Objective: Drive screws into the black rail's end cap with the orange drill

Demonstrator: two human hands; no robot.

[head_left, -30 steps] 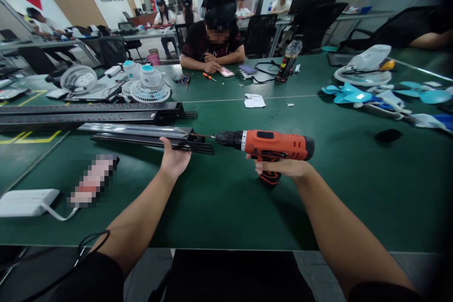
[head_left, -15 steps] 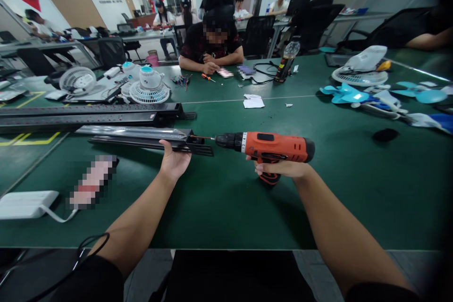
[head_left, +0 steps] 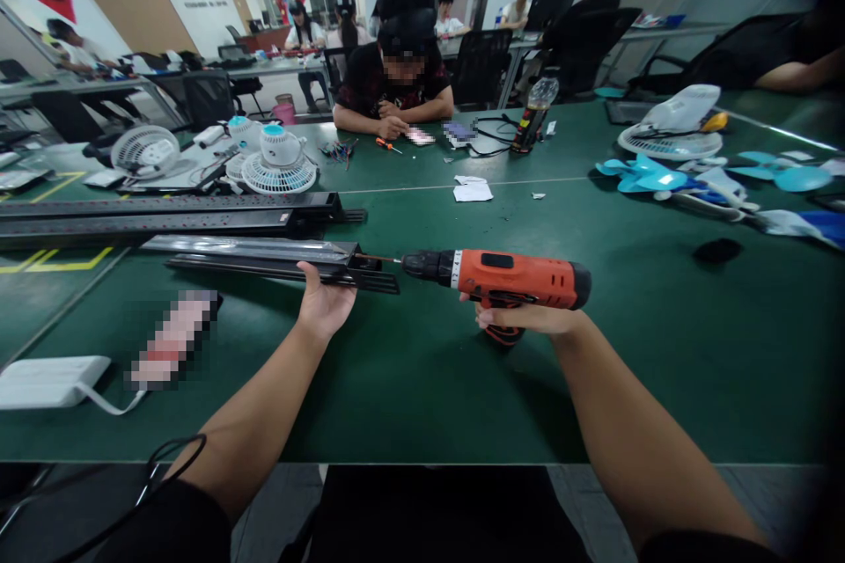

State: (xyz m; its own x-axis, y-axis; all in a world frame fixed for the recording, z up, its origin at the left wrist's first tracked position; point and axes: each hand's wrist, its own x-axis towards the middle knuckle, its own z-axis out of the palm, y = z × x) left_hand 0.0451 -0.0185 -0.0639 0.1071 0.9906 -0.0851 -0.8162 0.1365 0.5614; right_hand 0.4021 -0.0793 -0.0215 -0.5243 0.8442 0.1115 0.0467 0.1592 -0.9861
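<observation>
My left hand [head_left: 326,303] grips the near end of a long black metal rail [head_left: 264,250], thumb on top and the other fingers hidden beneath. A thinner black slotted strip [head_left: 376,281] runs along the rail's near side and sticks out past its end. In my right hand [head_left: 528,317] is an orange and black cordless drill [head_left: 521,275], held by its handle and pointing left. Its long thin bit [head_left: 378,259] reaches to the open end of the rail; whether the tip touches metal I cannot tell.
More black rails [head_left: 165,215] lie behind on the green table [head_left: 422,387]. A phone [head_left: 175,339] and white power bank [head_left: 53,381] are at left. Fan parts [head_left: 281,163] and blue fan blades [head_left: 643,176] lie farther off. Another person [head_left: 396,62] sits opposite, near a bottle [head_left: 533,116].
The rear of the drill has dipped slightly and shifted a little right with my right hand. My left hand and the rail stay in place.
</observation>
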